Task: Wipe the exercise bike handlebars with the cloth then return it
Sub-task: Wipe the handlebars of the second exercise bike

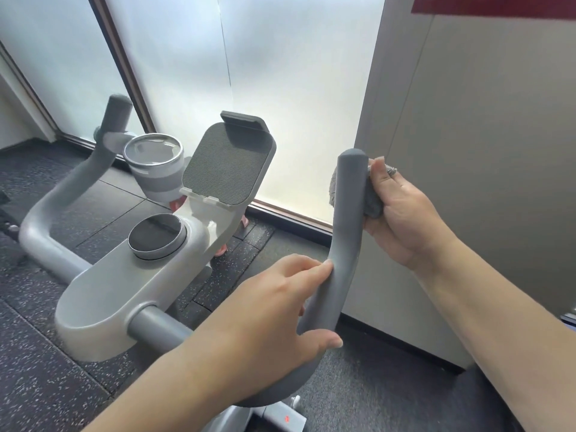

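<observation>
The exercise bike's grey right handlebar [345, 226] rises and curves up to a rounded tip. My right hand [402, 213] grips a grey cloth [372, 202] pressed around the bar just below the tip; a bit of cloth shows on the bar's far side too. My left hand [280, 310] holds the lower bend of the same bar, thumb underneath and fingers on its inner side. The left handlebar [78, 179] stands free at the far left, untouched.
Between the bars sit a silver console housing [124, 291] with a round dark knob [156, 236], a round display [152, 157] and a tablet holder [227, 163]. A frosted glass wall stands ahead, a beige wall [483, 151] close on the right, dark speckled floor below.
</observation>
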### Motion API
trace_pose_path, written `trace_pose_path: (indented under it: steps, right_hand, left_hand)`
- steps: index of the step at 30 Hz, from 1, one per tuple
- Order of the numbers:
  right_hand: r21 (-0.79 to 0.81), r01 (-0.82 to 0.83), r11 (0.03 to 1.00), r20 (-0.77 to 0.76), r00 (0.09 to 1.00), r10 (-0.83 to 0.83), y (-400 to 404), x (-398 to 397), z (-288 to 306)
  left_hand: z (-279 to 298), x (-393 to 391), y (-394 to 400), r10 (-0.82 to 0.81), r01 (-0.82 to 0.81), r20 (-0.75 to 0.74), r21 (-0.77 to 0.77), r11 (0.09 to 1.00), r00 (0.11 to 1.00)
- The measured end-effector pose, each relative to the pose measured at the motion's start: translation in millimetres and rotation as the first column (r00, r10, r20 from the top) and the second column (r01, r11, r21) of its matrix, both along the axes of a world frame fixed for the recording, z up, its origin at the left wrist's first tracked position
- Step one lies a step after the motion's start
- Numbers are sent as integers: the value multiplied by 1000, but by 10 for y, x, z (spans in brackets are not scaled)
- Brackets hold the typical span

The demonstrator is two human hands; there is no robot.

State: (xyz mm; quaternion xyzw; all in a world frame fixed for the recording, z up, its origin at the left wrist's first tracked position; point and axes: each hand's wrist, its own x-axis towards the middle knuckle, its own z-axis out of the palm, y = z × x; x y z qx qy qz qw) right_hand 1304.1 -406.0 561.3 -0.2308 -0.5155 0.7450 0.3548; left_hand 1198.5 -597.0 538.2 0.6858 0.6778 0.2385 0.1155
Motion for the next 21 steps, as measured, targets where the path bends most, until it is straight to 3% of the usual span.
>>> trace_pose_path:
  steps: [12,17,21]
  right_hand:
    - [86,130,988,-113,986,-120,151,-153,169]
    - [357,63,932,-89,995,-33,233,-97,292]
    - [689,45,723,-9,999,-53,171,-60,442]
  left_hand:
    - [-8,-9,9,-3,3,-3,-21,1000,1000]
    - [-28,-10,8,4,-3,8,-10,1000,1000]
    - [-25,-14,7,1,-1,12,-5,1000,1000]
